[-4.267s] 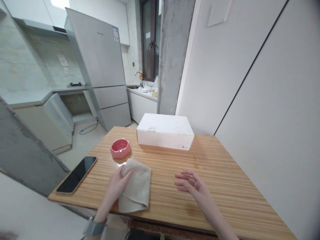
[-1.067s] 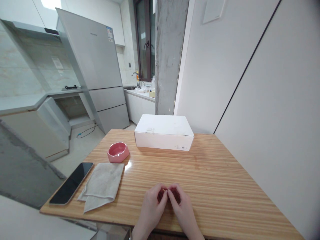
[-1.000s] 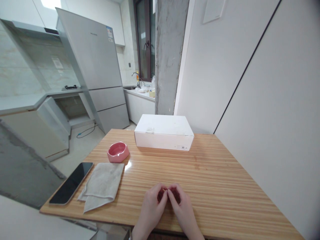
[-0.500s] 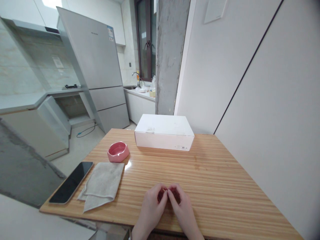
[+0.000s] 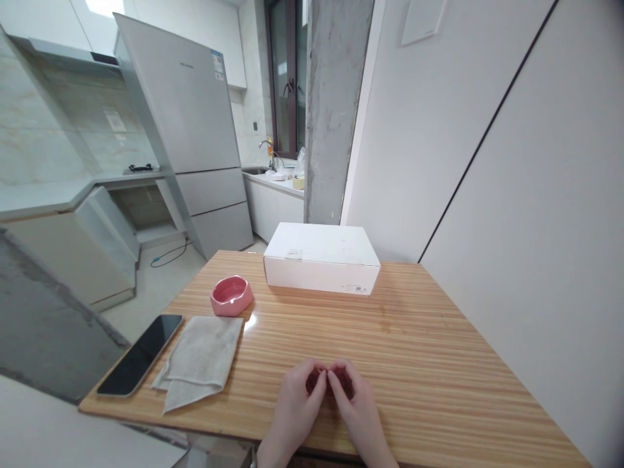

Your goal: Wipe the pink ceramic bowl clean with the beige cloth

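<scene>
Near the front edge of the wooden table (image 5: pixel 429 364), my left hand (image 5: pixel 298 393) and my right hand (image 5: pixel 355 396) meet at the fingertips. Each is closed in a pinch, thumb against forefinger, and the two pinches touch or nearly touch. Whatever may be between the fingertips is too small or too hidden to name. To the left of my hands lies a folded grey cloth (image 5: pixel 205 354), apart from them. Behind the cloth is a pink bowl (image 5: pixel 231 305) with an angular rim.
A white box (image 5: pixel 319 276) stands at the table's back edge. At the left edge lies a phone (image 5: pixel 139 357), its screen dark. A wall (image 5: pixel 526 214) rises along the right side. Beyond the table are a fridge (image 5: pixel 195 123) and a sink counter (image 5: pixel 273 201).
The view has shifted very slightly. My hands keep the same pinched pose, and the objects on the table stay where they were.
</scene>
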The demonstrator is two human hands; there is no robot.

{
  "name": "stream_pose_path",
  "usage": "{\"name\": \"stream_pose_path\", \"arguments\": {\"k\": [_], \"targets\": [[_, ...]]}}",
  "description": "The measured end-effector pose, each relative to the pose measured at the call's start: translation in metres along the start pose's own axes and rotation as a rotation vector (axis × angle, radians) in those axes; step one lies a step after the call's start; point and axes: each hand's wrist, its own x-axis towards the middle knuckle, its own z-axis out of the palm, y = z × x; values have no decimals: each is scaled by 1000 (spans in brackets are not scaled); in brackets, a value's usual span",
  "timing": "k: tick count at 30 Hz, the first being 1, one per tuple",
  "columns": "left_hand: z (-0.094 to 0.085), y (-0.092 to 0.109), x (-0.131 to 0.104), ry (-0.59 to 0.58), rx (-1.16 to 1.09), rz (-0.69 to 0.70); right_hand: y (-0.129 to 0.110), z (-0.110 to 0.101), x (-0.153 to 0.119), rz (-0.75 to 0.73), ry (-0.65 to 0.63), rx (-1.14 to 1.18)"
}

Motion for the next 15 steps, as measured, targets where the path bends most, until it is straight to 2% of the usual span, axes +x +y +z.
{"name": "stream_pose_path", "arguments": {"k": [3, 5, 6, 8, 11, 12, 13, 15], "targets": [[-2, 0, 1, 14, -52, -22, 2, 1, -1, 12, 12, 55], [-15, 0, 5, 62, -70, -36, 3, 1, -2, 47, 30, 122], [-27, -1, 9, 106, -65, -34, 4, 1, -3, 66, 48, 154], [-63, -4, 21, 272, -40, -20, 5, 0, -5, 85, 94, 201], [-130, -17, 49, 633, 23, 17, 4, -2, -6, 65, 154, 231], [-151, -24, 59, 705, 85, 18, 4, -3, -6, 59, 173, 237], [-169, -32, 70, 752, 143, 6, 4, -4, -7, 58, 193, 242], [-194, -48, 88, 745, 301, -71, 5, -5, -7, 58, 234, 255]]}}
